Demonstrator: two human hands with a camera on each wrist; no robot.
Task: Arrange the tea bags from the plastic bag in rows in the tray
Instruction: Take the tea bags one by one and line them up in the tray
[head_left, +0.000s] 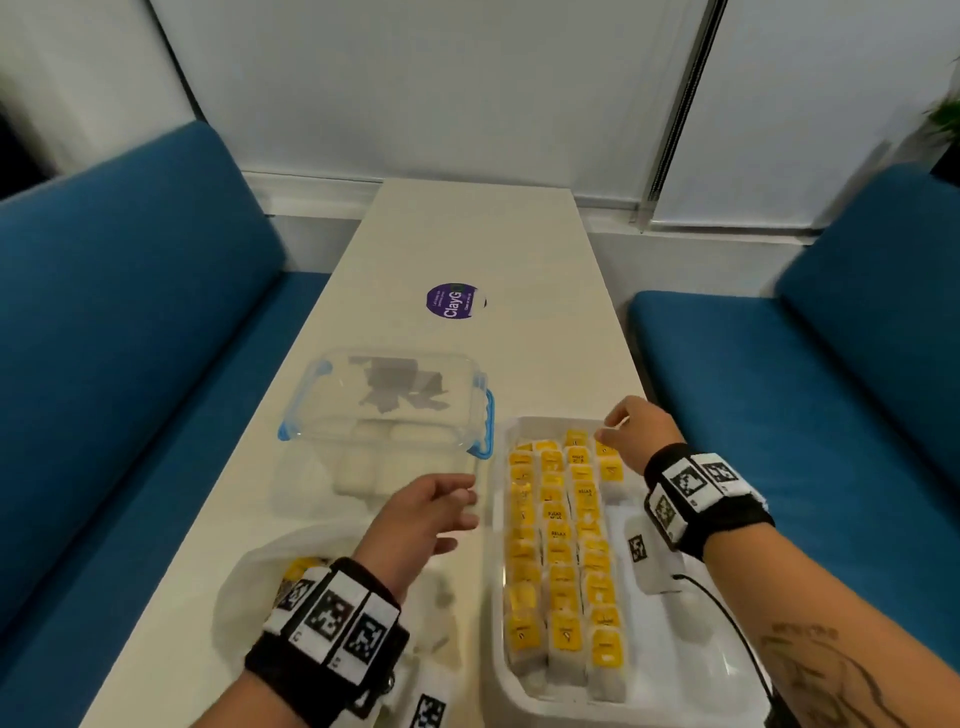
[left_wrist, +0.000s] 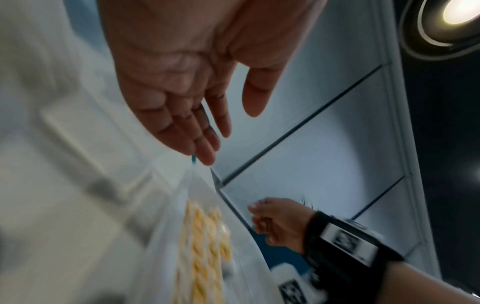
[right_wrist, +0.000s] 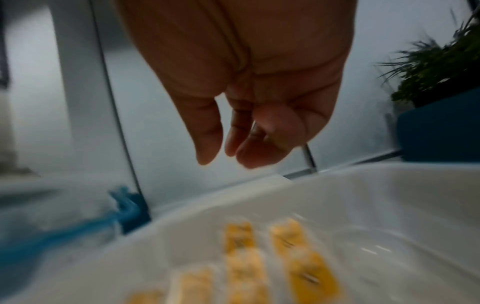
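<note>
A white tray (head_left: 498, 670) lies at the right of the table, and yellow-labelled tea bags (head_left: 563, 551) stand in it in three long rows plus the start of a fourth. My right hand (head_left: 621, 428) hovers over the far end of the rows with loosely bent fingers and holds nothing; the right wrist view shows its empty fingers (right_wrist: 246, 142) above the blurred tea bags (right_wrist: 309, 269). My left hand (head_left: 447, 512) floats open and empty just left of the tray, above the thin plastic bag (head_left: 249, 582), where a few yellow tea bags (head_left: 298, 569) show behind my wrist.
A clear lidded box (head_left: 384, 410) with blue clips stands just beyond my left hand, touching the tray's far-left corner. A purple round sticker (head_left: 453, 303) lies farther along the narrow white table (head_left: 467, 234). Blue bench seats (head_left: 737, 395) flank both sides. A black cable (head_left: 727, 618) runs by the tray.
</note>
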